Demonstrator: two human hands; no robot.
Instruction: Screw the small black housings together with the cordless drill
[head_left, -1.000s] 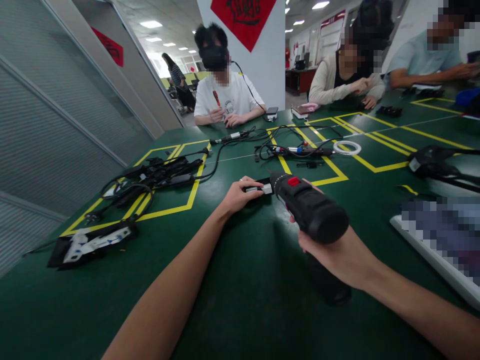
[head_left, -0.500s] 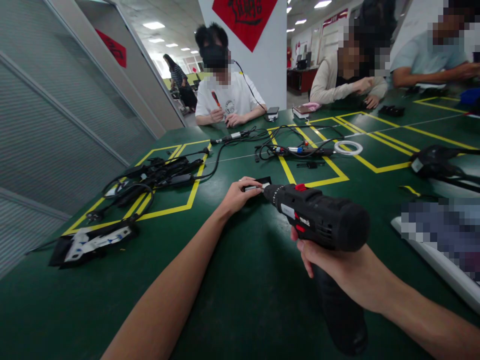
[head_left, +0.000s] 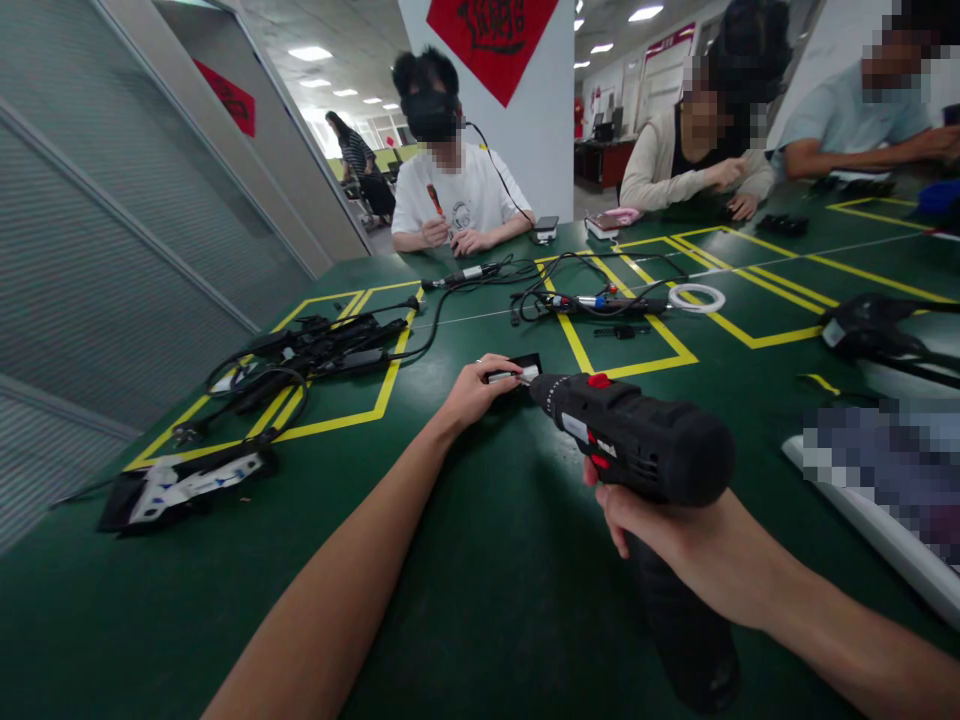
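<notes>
My right hand [head_left: 637, 515] is wrapped round the handle of a black cordless drill [head_left: 637, 435] with red switches. The drill points forward and left, and its bit ends at a small black open case [head_left: 531, 364] with a silver-white piece at its front. My left hand [head_left: 486, 388] is closed over the left side of that case, pressing it on the green table [head_left: 480, 560]. My fingers hide part of the case, and I cannot make out exactly where the bit's tip touches.
Bundled black cables [head_left: 330, 350] lie at the left, near a black pouch with white pieces [head_left: 191, 488]. Ahead are a corded electric screwdriver [head_left: 592, 300] and a white ring [head_left: 696, 297]. A person [head_left: 461, 195] opposite holds an orange-handled screwdriver [head_left: 435, 200]. Others sit at the right.
The back of the drill has shifted slightly left and down, with its bit still at the case. My left hand has stayed in place.
</notes>
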